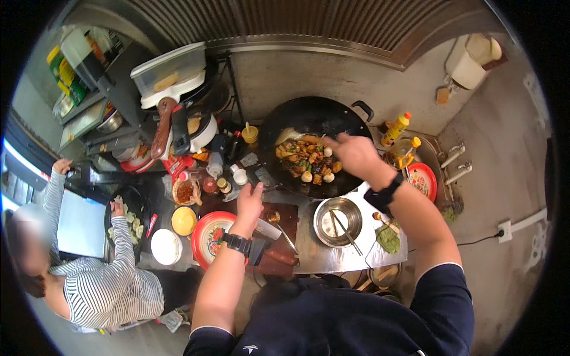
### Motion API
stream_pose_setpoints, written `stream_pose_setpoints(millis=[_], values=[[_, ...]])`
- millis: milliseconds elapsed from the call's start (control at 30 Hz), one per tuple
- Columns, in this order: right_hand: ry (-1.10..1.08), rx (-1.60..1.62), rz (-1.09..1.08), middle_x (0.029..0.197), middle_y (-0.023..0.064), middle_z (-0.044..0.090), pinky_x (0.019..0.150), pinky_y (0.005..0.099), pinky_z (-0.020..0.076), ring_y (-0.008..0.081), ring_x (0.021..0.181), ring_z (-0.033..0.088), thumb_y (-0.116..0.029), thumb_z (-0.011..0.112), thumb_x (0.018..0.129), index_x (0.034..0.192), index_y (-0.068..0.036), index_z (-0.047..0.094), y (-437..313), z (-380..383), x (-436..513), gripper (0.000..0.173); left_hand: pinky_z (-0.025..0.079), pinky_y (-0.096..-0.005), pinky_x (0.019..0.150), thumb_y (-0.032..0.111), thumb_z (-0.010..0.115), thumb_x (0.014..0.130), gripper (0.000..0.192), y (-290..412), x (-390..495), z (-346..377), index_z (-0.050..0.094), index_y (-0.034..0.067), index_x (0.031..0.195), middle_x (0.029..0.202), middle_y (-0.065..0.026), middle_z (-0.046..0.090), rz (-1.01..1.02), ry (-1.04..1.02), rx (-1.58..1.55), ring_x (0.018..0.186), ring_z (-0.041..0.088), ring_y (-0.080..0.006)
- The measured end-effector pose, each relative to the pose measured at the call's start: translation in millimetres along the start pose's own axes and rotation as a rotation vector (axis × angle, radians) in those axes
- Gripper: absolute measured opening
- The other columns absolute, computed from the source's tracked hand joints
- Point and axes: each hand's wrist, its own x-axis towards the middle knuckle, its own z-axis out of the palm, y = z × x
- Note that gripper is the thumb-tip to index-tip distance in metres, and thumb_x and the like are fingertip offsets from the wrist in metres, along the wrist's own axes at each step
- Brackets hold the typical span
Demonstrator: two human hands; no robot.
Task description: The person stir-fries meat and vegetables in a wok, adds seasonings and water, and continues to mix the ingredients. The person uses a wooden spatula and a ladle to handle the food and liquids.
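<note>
My right hand (pixel 354 155) is over the right side of a black wok (pixel 318 109), its fingers pointing left at the food. A tan, wooden-looking utensil part seems to lie by the fingertips, but blur hides whether I grip it. The wok holds browned chunks with green and red bits (pixel 307 155) and several whole peeled eggs (pixel 306 177). My left hand (pixel 250 204) hovers over the counter below the wok's left edge, fingers apart, holding nothing visible. Beneath and beside it are a red-rimmed enamel plate (pixel 202 227) and a cleaver (pixel 269 229) on a dark red-brown board (pixel 289 216).
A steel bowl (pixel 325 238) with chopsticks and a green cloth (pixel 388 238) are below the wok. Oil bottles (pixel 395 129) stand right, by the sink. Seasoning jars (pixel 210 184) crowd the left. Another person (pixel 98 285) reaches over a dark pan (pixel 144 204) at far left.
</note>
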Motion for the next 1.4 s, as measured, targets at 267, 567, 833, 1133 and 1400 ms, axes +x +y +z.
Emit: stream_pose_setpoints(millis=[267, 567, 833, 1133, 1400], values=[[-0.137, 0.015, 0.018, 0.079, 0.0088, 0.057, 0.057, 0.0406, 0.0490, 0.0299, 0.066, 0.061, -0.011, 0.060, 0.082, 0.128, -0.024, 0.064, 17.6, 3.9, -47.7, 0.049, 0.027, -0.0237, 0.043, 0.027, 0.059, 0.099, 0.018, 1.6, -1.6, -3.5, 0.054, 0.011, 0.092, 0.060, 0.0085, 0.034, -0.007, -0.026, 0.035, 0.048, 0.032, -0.0045], [-0.324, 0.105, 0.395, 0.076, 0.0152, 0.068, 0.068, 0.0457, 0.0528, 0.0358, 0.078, 0.066, -0.013, 0.062, 0.077, 0.093, -0.011, 0.072, 16.6, -70.4, -117.6, 0.019, 0.032, -0.0247, 0.044, 0.029, 0.060, 0.098, 0.020, 1.8, 0.4, -3.8, 0.058, 0.009, 0.095, 0.061, 0.0061, 0.041, 0.021, -0.006, 0.101, 0.049, 0.036, -0.0064], [-0.150, 0.108, 0.357, 0.077, 0.0154, 0.068, 0.068, 0.0443, 0.0538, 0.0350, 0.077, 0.068, -0.008, 0.057, 0.076, 0.096, -0.012, 0.073, 11.0, -21.9, -104.6, 0.026, 0.029, -0.0252, 0.040, 0.028, 0.059, 0.098, 0.021, 5.2, 0.5, -7.4, 0.060, 0.007, 0.098, 0.060, 0.0052, 0.039, 0.007, 0.023, 0.129, 0.046, 0.035, -0.0072], [-0.190, 0.128, 0.412, 0.077, 0.0117, 0.068, 0.066, 0.0429, 0.0534, 0.0310, 0.078, 0.068, -0.006, 0.060, 0.074, 0.097, -0.013, 0.073, 12.5, -13.4, -133.0, 0.027, 0.049, -0.0275, 0.082, 0.017, 0.058, 0.098, 0.024, -25.1, -69.3, -41.6, 0.062, -0.001, 0.113, 0.099, -0.0086, 0.070, 0.079, -0.082, 0.283, 0.088, 0.064, -0.0145], [0.147, 0.383, 0.473, 0.098, 0.0160, 0.061, 0.078, 0.0454, 0.0509, 0.0367, 0.094, 0.061, -0.013, 0.072, 0.077, 0.105, -0.005, 0.066, 15.3, -7.6, -163.3, 0.030, 0.049, -0.0281, 0.077, 0.016, 0.062, 0.095, 0.015, -48.7, -149.2, -123.2, 0.068, 0.003, 0.101, 0.090, -0.0011, 0.067, 0.145, -0.018, 0.529, 0.083, 0.060, -0.0109]])
